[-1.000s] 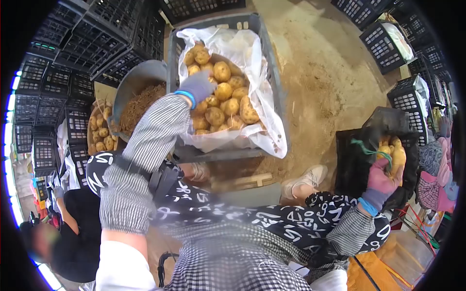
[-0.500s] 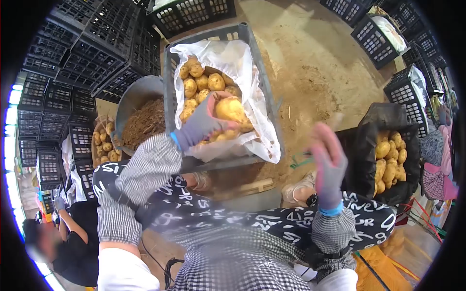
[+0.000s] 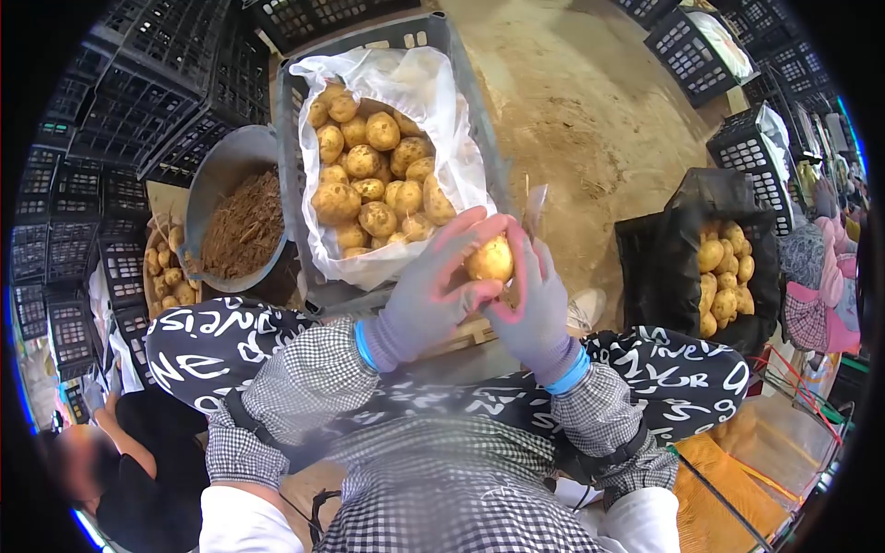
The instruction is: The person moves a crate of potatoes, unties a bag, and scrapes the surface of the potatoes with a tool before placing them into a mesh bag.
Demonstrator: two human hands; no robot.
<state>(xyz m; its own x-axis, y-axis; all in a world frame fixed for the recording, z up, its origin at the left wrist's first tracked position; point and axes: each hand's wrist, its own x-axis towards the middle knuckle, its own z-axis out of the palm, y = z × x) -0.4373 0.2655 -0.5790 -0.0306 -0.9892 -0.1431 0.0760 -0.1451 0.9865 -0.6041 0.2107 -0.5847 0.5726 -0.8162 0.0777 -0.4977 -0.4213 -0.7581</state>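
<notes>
Both of my hands wear grey gloves with pink fingers and meet around one yellow potato (image 3: 490,259). My left hand (image 3: 433,286) curls its fingers and thumb round the potato from the left. On the other side my right hand (image 3: 535,300) presses its fingers and thumb against it. Just beyond them stands a dark crate (image 3: 481,120), lined with white sheeting (image 3: 452,101) and holding several potatoes (image 3: 364,164).
A grey tub (image 3: 201,184) of brown soil (image 3: 244,226) is left of the crate. A black-lined crate (image 3: 636,276) with potatoes (image 3: 725,276) stands at right. Stacked black crates (image 3: 147,92) rise at upper left. A person (image 3: 147,461) is at lower left; pink clothing (image 3: 834,276) shows far right.
My left hand has brought a potato out of the lined crate, down and to the right. My right hand has moved left and closed on the same potato. The whole view has shifted slightly.
</notes>
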